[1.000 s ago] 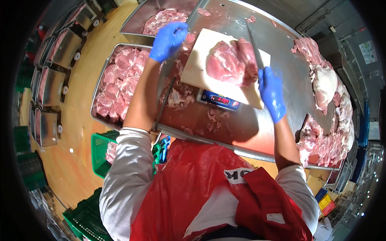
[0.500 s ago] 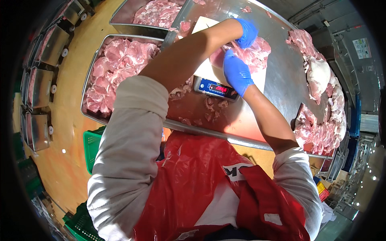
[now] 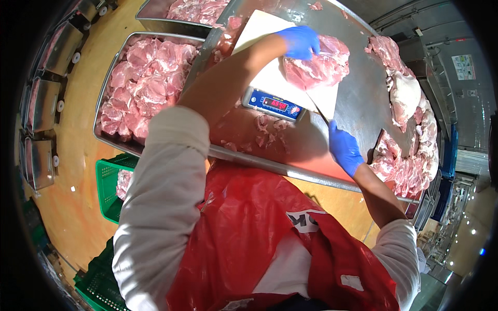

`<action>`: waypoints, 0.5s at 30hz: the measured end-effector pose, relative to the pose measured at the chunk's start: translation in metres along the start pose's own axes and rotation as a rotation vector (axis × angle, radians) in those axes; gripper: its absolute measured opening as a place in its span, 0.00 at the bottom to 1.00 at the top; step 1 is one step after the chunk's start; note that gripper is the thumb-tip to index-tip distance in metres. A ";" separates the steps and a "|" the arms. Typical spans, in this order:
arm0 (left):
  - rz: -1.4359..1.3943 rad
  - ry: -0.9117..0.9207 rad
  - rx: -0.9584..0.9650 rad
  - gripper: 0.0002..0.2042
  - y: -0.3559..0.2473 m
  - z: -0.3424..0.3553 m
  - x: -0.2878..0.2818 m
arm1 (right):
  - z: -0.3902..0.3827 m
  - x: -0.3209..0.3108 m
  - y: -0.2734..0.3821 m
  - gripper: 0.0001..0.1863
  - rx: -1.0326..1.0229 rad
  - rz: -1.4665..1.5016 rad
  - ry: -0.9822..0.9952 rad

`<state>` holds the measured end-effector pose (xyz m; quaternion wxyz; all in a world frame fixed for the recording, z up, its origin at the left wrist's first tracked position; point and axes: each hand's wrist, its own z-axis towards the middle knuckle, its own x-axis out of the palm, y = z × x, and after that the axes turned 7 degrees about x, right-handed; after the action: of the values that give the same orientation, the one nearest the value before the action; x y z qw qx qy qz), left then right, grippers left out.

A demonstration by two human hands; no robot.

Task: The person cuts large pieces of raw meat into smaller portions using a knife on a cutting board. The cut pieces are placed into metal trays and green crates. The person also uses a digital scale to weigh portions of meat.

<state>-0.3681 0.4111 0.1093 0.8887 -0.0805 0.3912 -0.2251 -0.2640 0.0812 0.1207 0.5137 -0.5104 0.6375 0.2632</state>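
A large piece of raw meat point(image 3: 324, 65) lies on a white cutting board point(image 3: 267, 28), which rests on a metal table. At the meat's upper left edge, my left hand point(image 3: 301, 42), in a blue glove, has its fingers curled down and gripping it. My right hand point(image 3: 344, 147), also gloved in blue, is closed round the handle of a knife point(image 3: 318, 109). Its thin blade points up and left, with the tip at the lower edge of the meat. A digital scale point(image 3: 273, 104) with a lit red display shows at the board's near edge.
Small meat scraps point(image 3: 270, 129) lie on the metal table point(image 3: 301, 150) near the scale. To the left is a metal tub point(image 3: 116, 62) heaped with cut meat, another beyond it. Larger meat pieces point(image 3: 407, 98) line the right edge. Green crates point(image 3: 106, 181) stand at the lower left.
My right hand has drawn back toward me and to the right, bringing the knife blade into plain view. My left hand has shifted slightly left and down. More of the meat and board shows.
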 end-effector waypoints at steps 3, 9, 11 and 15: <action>0.262 -0.277 -0.309 0.09 0.006 -0.076 -0.003 | -0.032 -0.018 -0.020 0.09 -0.015 0.136 -0.127; 0.015 -0.507 -1.121 0.20 -0.080 -0.066 0.066 | 0.023 -0.015 -0.006 0.10 -0.222 0.359 -0.469; -0.031 -0.615 -1.179 0.19 -0.075 -0.065 0.077 | 0.049 -0.034 0.022 0.11 -0.285 0.302 -0.519; -0.144 -0.731 -1.150 0.13 -0.068 -0.084 0.086 | 0.099 -0.071 0.083 0.12 -0.229 0.369 -0.386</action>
<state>-0.4017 0.3136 0.0172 0.7623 -0.6365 0.1170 0.0016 -0.3060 0.2214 0.1373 0.5082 -0.3809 0.5760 0.5146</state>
